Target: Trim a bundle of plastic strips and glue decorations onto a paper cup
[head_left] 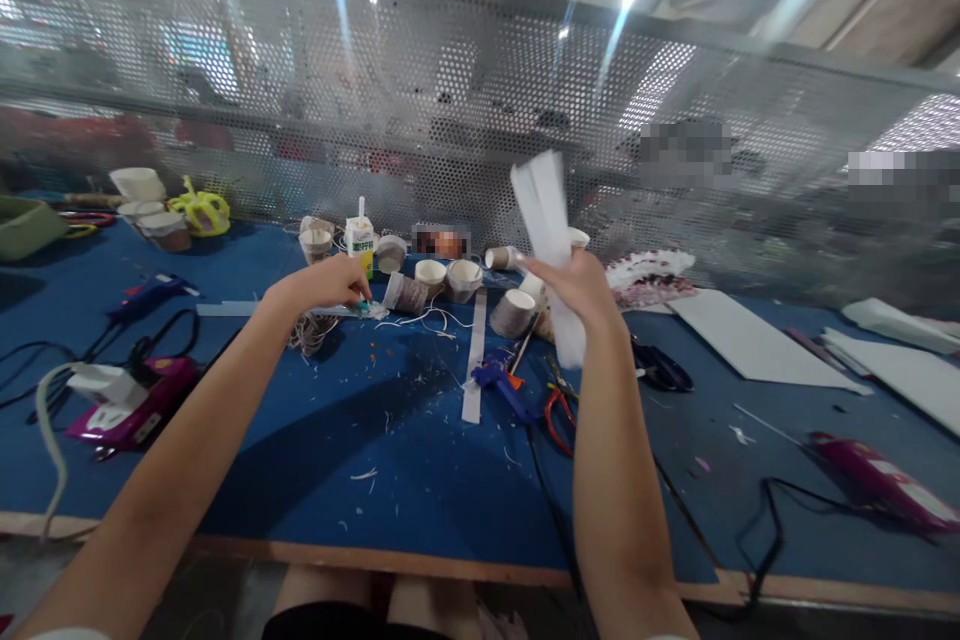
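My right hand (581,285) is raised over the table, closed around a bundle of long white strips (541,205) that looks like paper or thin card and is blurred. My left hand (334,282) reaches down at the back of the table, fingers pressed together beside a small teal piece (364,305) and clear plastic scraps (376,312). What these fingers hold, if anything, is too small to tell. Close by stand a drink carton (360,245) with a straw and a twine-wrapped cup (405,292). Below my right hand lie a blue glue gun (506,385) and red-handled pliers (559,420).
A flat pale strip (474,360) lies mid-table. Several wrapped cups stand along the perforated metal screen (480,120). Purple power strips (139,405) with cables sit left and right. Another glue gun (154,295) rests at left. White boards (757,335) lie at right.
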Tool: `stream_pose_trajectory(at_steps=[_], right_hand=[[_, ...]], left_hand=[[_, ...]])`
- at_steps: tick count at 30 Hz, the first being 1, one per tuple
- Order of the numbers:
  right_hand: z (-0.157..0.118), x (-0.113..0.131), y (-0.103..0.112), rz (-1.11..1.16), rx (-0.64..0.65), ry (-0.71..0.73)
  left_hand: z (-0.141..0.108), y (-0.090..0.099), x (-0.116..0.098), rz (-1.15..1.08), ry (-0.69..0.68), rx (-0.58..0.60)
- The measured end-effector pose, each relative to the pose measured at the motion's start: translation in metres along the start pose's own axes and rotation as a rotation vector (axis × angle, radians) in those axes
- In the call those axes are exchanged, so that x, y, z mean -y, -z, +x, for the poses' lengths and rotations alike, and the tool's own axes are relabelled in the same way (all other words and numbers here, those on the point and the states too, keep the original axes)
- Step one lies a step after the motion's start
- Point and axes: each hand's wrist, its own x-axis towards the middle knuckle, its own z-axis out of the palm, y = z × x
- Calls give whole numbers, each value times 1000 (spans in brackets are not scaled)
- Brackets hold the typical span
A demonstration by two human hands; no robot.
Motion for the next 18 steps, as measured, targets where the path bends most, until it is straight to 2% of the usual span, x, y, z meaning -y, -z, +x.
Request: stream_pose_trajectory(at_steps=[3, 6, 9, 10, 14, 16, 18], right_hand=[[-8, 21, -11, 484, 23, -120], [-20, 41, -35, 803, 256, -179], [-37, 57, -69, 882, 547, -247], [-44, 62, -81, 891, 598, -275], [-71, 73, -126, 974, 663, -387], [-82, 75, -139, 984, 695, -452], [-89, 76, -145, 946, 712, -465]], left_hand=[[0, -3, 3, -73, 77, 79], [-3, 0, 1, -99, 137, 81], [-7, 5, -1, -87, 141, 14], [-8, 7, -1, -92, 144, -1], [-10, 9, 7, -143, 228, 46], [-10, 8, 13, -101, 245, 91], [-9, 8, 16, 0, 194, 93]])
